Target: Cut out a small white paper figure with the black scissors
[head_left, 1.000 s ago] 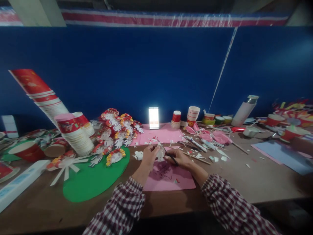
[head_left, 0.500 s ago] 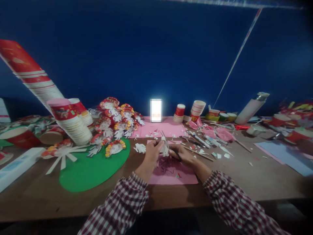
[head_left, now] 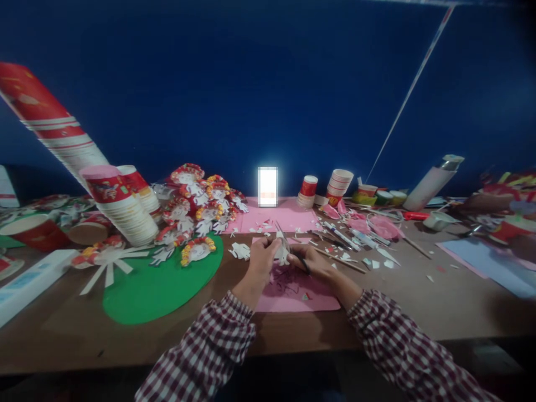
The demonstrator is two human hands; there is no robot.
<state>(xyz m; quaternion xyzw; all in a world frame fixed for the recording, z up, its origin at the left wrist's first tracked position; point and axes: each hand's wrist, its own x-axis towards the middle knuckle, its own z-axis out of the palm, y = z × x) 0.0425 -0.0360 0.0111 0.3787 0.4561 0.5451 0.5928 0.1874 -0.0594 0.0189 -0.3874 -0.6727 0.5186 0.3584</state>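
Observation:
My left hand [head_left: 262, 261] pinches a small white paper cutout [head_left: 282, 254] above the pink sheet [head_left: 310, 301]. Scissors [head_left: 302, 261] with dark handles are gripped in my right hand [head_left: 317, 265], their blades pointing up and away beside the cutout. How far the blades are apart is too small to tell. On the pink sheet lie dark thin trimmings. Another white paper cutout [head_left: 239, 251] rests on the table just left of my left hand.
Decorated paper figures [head_left: 196, 212] are heaped at left, by a green sheet [head_left: 163, 301] and leaning stacks of paper cups [head_left: 125, 218]. Pens [head_left: 341, 235], sticks and paper scraps lie at right. A white bottle [head_left: 431, 184] leans farther back. A blue sheet [head_left: 489, 262] lies far right.
My hands stay nearly in place, with the cutout and scissors shifted only slightly. At the far right edge, a blurred shape has moved over the cups. The whole view has tilted a little.

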